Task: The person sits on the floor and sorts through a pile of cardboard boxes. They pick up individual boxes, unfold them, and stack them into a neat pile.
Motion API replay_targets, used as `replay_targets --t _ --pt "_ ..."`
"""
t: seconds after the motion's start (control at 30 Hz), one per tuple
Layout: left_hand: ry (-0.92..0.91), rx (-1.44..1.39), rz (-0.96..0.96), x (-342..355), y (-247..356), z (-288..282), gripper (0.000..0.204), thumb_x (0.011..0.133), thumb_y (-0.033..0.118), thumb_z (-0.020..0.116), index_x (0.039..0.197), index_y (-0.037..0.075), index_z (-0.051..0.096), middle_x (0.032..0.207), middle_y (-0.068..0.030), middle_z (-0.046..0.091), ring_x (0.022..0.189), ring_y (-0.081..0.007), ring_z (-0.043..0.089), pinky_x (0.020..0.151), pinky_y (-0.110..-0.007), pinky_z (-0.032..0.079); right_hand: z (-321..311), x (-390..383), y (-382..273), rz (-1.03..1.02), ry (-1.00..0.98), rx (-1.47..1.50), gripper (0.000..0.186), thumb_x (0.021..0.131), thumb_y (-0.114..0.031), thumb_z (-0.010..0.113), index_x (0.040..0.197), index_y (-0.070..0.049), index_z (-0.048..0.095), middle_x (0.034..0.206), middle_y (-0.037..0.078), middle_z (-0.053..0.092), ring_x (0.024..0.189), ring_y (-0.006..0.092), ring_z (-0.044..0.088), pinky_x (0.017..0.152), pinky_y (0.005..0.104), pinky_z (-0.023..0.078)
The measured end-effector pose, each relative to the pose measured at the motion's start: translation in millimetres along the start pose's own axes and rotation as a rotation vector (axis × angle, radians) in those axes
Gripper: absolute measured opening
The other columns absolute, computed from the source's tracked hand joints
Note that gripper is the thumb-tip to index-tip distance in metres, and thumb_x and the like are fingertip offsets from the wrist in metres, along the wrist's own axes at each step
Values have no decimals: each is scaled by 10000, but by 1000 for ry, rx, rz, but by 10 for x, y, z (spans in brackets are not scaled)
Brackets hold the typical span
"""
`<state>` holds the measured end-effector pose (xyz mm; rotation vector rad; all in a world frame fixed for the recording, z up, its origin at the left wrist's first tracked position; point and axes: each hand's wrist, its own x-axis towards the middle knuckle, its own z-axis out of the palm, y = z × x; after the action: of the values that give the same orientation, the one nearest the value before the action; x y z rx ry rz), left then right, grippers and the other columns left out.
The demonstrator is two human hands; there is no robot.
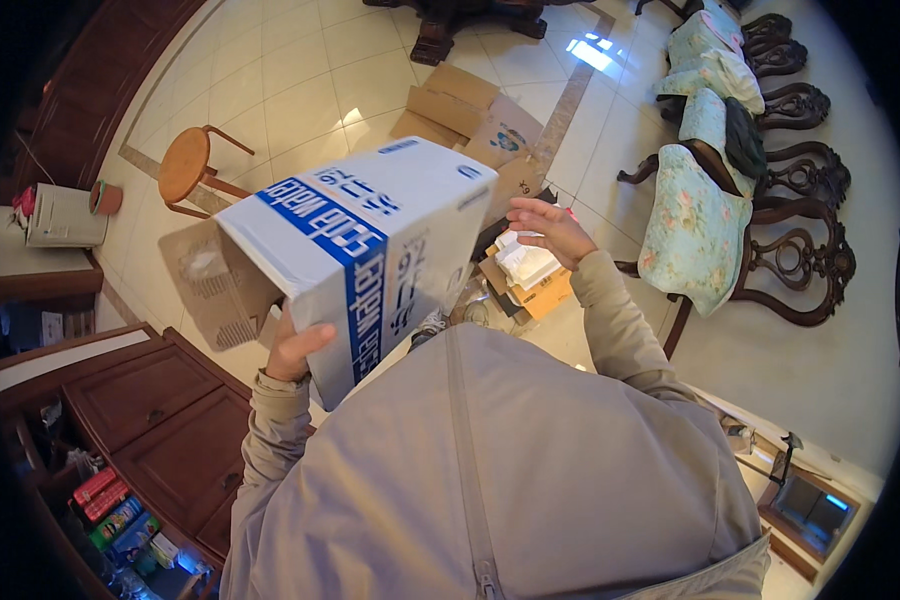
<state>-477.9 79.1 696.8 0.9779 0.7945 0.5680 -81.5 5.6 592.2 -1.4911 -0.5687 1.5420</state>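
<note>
A large white cardboard carton (305, 230) with a blue printed band is held up, tilted, in front of my chest. My left hand (295, 348) grips its near left edge, thumb on the outer side and the fingers partly hidden behind the cardboard. Brown cardboard (210, 300) shows at the carton's left end; I cannot tell if it is an open flap. Off the carton's right side, my right hand (553, 232) hangs in the air with fingers stretched out and nothing in them. Below it on the floor lie white and orange packages (535, 275).
Opened brown cardboard boxes (460, 110) lie on the tiled floor beyond the carton. A round wooden stool (185, 165) stands to the left. Dark wooden cabinets (140, 400) run along the near left. Carved chairs with floral covers (690, 230) line the right wall.
</note>
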Motion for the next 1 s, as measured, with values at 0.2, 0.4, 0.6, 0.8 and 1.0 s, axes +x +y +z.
replay_targets --t 0.2,0.4,0.6,0.8,1.0 --pt "12 -298 133 103 46 -290 711 715 265 604 1325 -11 365 1222 -203 526 1059 -334 565 897 -438 493 -29 49 11 -115 126 162 385 917 -251 562 1259 -79 519 1168 37 579 1041 116 541 872 281 442" --pt "89 -414 148 235 -148 -561 697 763 375 558 1321 -2 377 1216 -200 537 1052 -329 575 864 -439 515 88 23 -301 -255 -7 339 371 944 -253 506 1264 -66 513 1106 11 580 947 57 527 803 184 420" --pt "185 -540 70 404 -538 -799 636 913 484 414 1326 1 378 1230 -204 532 1036 -318 589 834 -416 534 225 -82 -514 -354 -43 18 408 928 -231 526 1296 -59 489 1173 47 561 1077 133 516 940 252 395" --pt "132 -520 70 569 -816 -901 716 898 581 384 1339 17 378 1275 -193 500 1095 -318 554 889 -430 499 217 -4 -723 -523 -118 -269 436 874 -266 610 1267 -99 523 1159 55 566 1110 148 504 975 309 372" --pt "121 -546 2 605 -963 -835 732 902 593 345 1372 32 346 1329 -186 462 1147 -322 525 929 -437 475 126 133 -743 -477 -162 -357 331 823 -298 657 1079 -102 578 993 59 589 969 163 549 884 312 418"
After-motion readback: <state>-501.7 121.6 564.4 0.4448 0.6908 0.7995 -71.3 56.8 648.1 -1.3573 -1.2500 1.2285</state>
